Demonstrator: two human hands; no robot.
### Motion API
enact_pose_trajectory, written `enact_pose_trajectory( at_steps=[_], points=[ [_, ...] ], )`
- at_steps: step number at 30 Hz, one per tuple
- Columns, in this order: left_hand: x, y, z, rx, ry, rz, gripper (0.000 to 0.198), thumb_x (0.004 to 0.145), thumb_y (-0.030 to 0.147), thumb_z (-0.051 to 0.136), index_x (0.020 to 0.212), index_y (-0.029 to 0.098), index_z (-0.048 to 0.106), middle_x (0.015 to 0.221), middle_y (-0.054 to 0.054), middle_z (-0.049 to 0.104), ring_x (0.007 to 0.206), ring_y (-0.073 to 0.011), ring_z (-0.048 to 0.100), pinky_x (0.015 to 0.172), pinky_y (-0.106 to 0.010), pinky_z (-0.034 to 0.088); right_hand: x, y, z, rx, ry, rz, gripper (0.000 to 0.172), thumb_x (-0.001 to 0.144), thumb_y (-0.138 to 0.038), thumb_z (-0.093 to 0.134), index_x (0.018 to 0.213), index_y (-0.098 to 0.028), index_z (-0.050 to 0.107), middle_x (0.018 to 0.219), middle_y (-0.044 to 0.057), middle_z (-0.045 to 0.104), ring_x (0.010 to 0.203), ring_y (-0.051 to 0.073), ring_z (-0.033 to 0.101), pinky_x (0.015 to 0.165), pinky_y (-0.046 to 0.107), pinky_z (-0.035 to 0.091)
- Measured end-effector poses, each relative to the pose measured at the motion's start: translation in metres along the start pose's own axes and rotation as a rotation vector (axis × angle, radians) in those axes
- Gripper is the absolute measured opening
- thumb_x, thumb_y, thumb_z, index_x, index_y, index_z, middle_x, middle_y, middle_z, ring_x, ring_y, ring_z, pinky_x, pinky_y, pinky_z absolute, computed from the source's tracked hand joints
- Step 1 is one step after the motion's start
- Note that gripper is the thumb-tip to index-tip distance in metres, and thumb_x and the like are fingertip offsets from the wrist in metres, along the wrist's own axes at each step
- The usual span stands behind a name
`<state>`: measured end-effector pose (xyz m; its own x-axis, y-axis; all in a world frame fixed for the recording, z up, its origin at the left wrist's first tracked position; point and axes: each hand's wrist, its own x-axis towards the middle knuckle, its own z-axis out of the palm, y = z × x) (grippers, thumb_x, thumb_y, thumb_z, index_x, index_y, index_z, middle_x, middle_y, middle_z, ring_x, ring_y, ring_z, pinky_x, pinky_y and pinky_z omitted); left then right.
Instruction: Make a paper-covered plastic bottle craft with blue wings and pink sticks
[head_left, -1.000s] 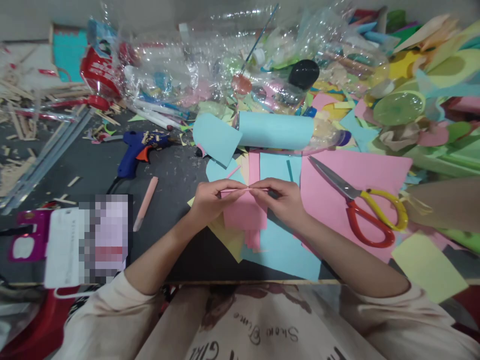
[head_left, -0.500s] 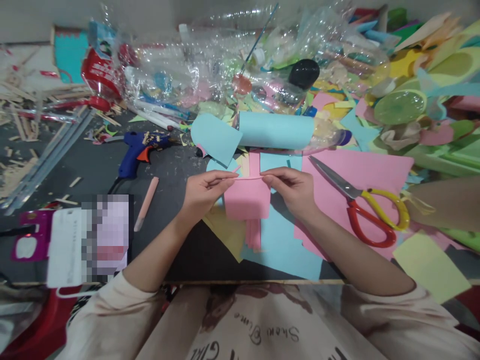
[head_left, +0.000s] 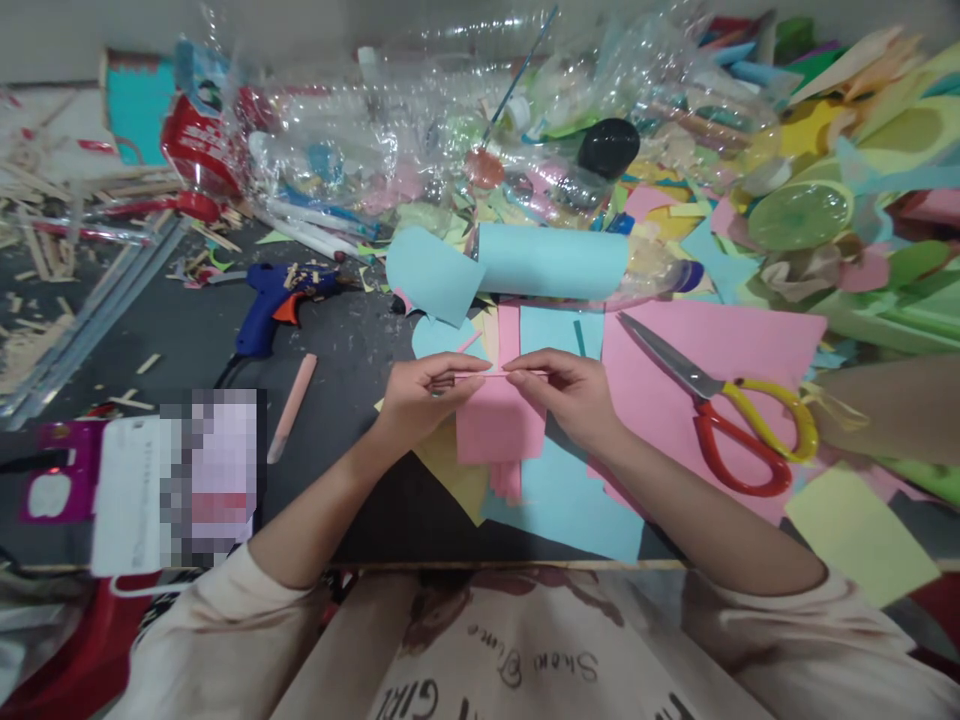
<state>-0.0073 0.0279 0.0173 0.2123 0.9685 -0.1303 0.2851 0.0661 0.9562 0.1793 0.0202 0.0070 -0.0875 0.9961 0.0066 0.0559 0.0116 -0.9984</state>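
Observation:
A small square of pink paper (head_left: 501, 428) hangs between my two hands, a narrow fold along its top edge. My left hand (head_left: 431, 388) pinches that edge at the left, thumb below and fingers above. On the other side my right hand (head_left: 559, 385) pinches the same edge, its fingertips close to the left ones. Beneath the paper lie pink strips (head_left: 506, 482) and a light blue sheet (head_left: 585, 510). Scissors (head_left: 701, 390) with one yellow and one red handle rest on a larger pink sheet (head_left: 637, 370) at the right.
A blue glue gun (head_left: 262, 310), a pink stick (head_left: 292, 408) and a phone (head_left: 221, 470) lie to the left. Behind my hands are a blue-wrapped bottle (head_left: 551, 260) and a heap of clear plastic (head_left: 420, 110). Another person's arm (head_left: 885, 410) reaches in from the right.
Both hands have come closer together along the top edge of the pink paper. They and the paper have shifted slightly toward me.

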Motion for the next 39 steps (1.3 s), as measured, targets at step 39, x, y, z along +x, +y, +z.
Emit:
enact_pose_trajectory(
  at_steps=[39],
  points=[
    [0.0023, 0.0007, 0.0005, 0.017, -0.003, -0.029, 0.015, 0.075, 0.034, 0.07, 0.082, 0.023, 0.079, 0.079, -0.002, 0.078, 0.063, -0.0131, 0.066, 0.054, -0.02, 0.049, -0.0013, -0.0001, -0.0007, 0.03, -0.011, 0.108, 0.004, 0.073, -0.028, 0.074, 0.073, -0.027, 0.078, 0.075, 0.001, 0.078, 0.072, 0.018, 0.071, 0.069, 0.033, 0.057]
  ],
)
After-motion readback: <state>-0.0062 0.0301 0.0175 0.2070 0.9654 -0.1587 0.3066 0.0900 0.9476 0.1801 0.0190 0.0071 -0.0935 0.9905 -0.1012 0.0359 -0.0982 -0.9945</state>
